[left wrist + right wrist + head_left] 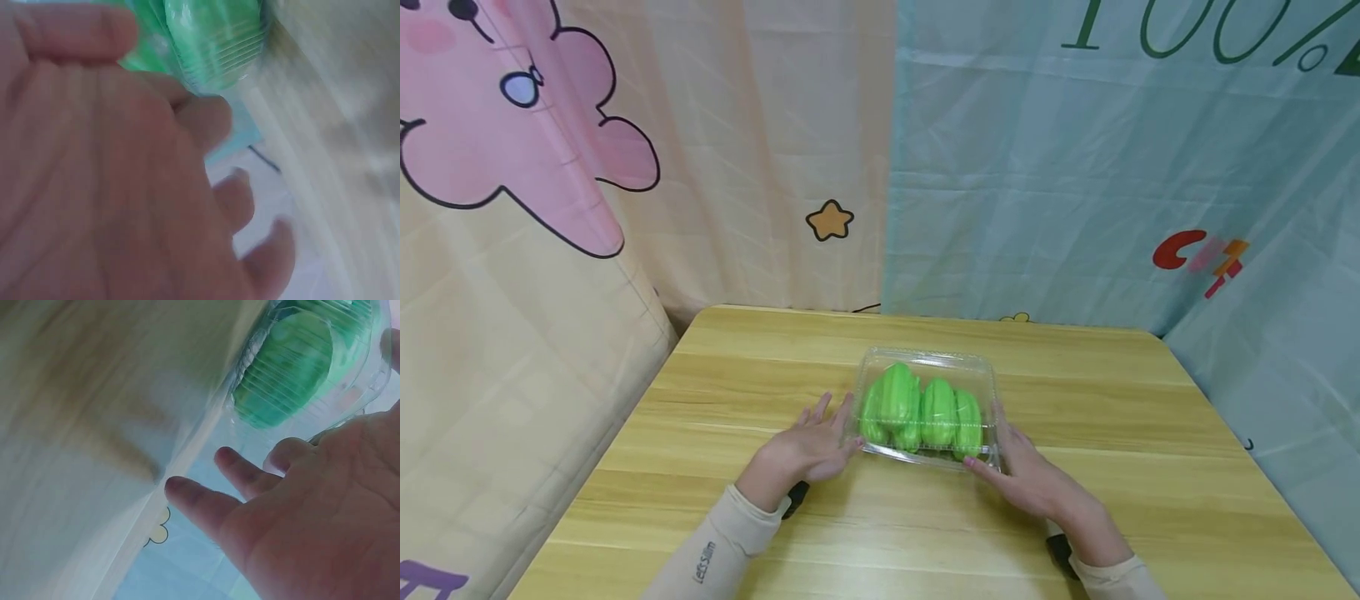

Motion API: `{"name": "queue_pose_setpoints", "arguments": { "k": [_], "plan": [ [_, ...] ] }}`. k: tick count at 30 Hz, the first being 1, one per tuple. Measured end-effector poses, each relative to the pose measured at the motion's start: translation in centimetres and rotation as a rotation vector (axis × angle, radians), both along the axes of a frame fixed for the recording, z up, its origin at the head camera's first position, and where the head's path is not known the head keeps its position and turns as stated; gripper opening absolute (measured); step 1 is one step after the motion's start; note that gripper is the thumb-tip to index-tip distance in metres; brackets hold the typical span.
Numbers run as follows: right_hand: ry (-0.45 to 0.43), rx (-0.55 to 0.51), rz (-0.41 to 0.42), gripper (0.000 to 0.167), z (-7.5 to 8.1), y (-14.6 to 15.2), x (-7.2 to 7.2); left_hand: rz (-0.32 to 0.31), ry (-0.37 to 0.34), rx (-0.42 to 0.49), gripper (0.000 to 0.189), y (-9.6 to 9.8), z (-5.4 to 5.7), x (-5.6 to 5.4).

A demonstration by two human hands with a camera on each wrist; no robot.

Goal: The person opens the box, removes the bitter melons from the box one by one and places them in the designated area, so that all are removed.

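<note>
A clear plastic clamshell box (928, 360) stands near the middle of the wooden table, its see-through lid down. Inside lie several bright green, ribbed, elongated pieces (938, 412). My left hand (805, 446) is at the box's left side with its fingers spread and the thumb tip at the front left corner. On the opposite side, my right hand (1030, 479) has its thumb at the front right corner and its fingers along the side wall. In the right wrist view the little and ring fingers (200, 503) stretch out, apart from the box.
The wooden table (700, 533) runs back to a cloth curtain (1015, 167) printed with cartoon shapes. More curtain hangs along the left and right sides. A dark wrist strap (795, 498) shows at my left cuff and another (1060, 552) at my right.
</note>
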State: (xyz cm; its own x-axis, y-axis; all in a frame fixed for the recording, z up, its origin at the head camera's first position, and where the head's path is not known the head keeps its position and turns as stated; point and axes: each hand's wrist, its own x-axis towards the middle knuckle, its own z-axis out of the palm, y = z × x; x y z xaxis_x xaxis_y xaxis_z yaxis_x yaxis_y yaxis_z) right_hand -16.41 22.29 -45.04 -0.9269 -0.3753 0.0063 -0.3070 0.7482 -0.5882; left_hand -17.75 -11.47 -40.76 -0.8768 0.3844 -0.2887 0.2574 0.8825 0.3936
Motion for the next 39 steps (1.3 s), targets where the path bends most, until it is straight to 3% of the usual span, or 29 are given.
{"name": "queue_pose_setpoints", "arguments": {
  "k": [6, 14, 24, 31, 36, 39],
  "plan": [
    [0.004, 0.014, 0.006, 0.103, 0.0, 0.1, 0.1, -0.008, 0.047, -0.066, 0.063, 0.4, 0.3, 0.3],
    [-0.006, 0.058, 0.019, 0.107, 0.5, 0.4, 0.7, 0.005, 0.053, -0.183, 0.067, 1.3, 1.7, 1.8],
    [-0.062, 0.073, 0.033, 0.104, 1.0, 1.0, 1.0, 0.009, 0.035, -0.202, 0.067, 1.6, 2.4, 2.5],
    [-0.041, 0.085, 0.038, 0.107, 1.1, 1.1, 0.5, -0.017, 0.046, -0.147, 0.072, 0.6, 3.0, 2.0],
    [-0.038, 0.063, 0.032, 0.110, 1.8, 1.3, 0.0, -0.028, 0.081, -0.078, 0.083, -0.6, 3.6, 0.7],
    [-0.069, 0.028, 0.036, 0.111, 2.2, 1.5, -0.4, -0.031, 0.056, -0.045, 0.085, -1.1, 3.8, -0.3]
  ]
}}
